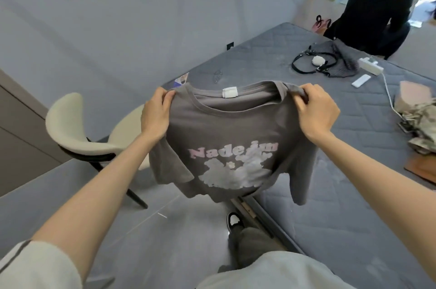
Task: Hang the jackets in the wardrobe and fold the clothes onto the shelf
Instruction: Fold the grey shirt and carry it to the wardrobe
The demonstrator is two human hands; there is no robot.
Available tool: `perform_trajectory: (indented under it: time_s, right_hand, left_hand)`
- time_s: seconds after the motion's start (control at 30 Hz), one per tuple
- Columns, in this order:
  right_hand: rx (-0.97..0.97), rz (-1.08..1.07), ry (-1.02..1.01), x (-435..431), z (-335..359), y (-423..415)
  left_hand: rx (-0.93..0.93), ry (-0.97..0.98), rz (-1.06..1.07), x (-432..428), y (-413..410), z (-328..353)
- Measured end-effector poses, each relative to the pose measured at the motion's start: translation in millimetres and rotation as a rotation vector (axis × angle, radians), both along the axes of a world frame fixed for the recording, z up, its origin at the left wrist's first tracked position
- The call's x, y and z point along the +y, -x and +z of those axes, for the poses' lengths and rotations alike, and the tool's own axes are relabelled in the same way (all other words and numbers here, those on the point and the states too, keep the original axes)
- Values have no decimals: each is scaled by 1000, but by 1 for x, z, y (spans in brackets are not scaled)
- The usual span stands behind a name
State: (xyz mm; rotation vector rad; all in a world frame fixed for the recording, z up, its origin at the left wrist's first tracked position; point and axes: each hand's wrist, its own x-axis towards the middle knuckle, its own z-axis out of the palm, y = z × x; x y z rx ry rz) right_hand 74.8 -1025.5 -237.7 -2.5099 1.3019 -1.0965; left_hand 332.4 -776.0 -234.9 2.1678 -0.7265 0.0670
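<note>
Head, grey T-shirt (226, 128) (printed "Nade…"); white label (229, 93)

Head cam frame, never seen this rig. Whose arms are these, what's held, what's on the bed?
No robot here: one wide-angle camera worn on a person's head looks down at their own bare arms. The left hand and right hand each pinch a shoulder of a grey T-shirt, holding it up, print facing the camera. Beyond is a grey quilted mattress carrying a strapped handbag, a white power strip, a remote and a camouflage garment. A cream chair stands left.
</note>
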Motion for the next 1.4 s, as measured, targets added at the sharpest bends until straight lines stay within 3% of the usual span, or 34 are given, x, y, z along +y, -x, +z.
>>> perform_trajectory:
  time_s: [0.13,0.27,0.67,0.87,1.03,1.2,1.4]
  right_hand:
    - [82,-21,-88,-32,-27,-32]
    - [159,-4,-142,-77,-54,-80]
    - [326,-67,-289,-202,-91,-216]
    - [380,-193,-359,-250,-118,-271]
    - [355,-313,-544,-291,-146,-318]
    - [226,-420,-743,-319,-183,-355]
    - [431,-258,-1002,-277,-259,-389]
  left_hand:
    - [127,-82,-195,-33,-38,-20]
    - [67,-242,-324,-73,-85,-44]
    - [188,-288,-148,-227,-223,-89]
    - [178,-321,-198,-304,-282,-115]
    - [228,-398,-273,-378,-329,-154]
    - [457,-333,-322,-432,-355,-201]
    - [717,-492,-290,-405,-370,-282]
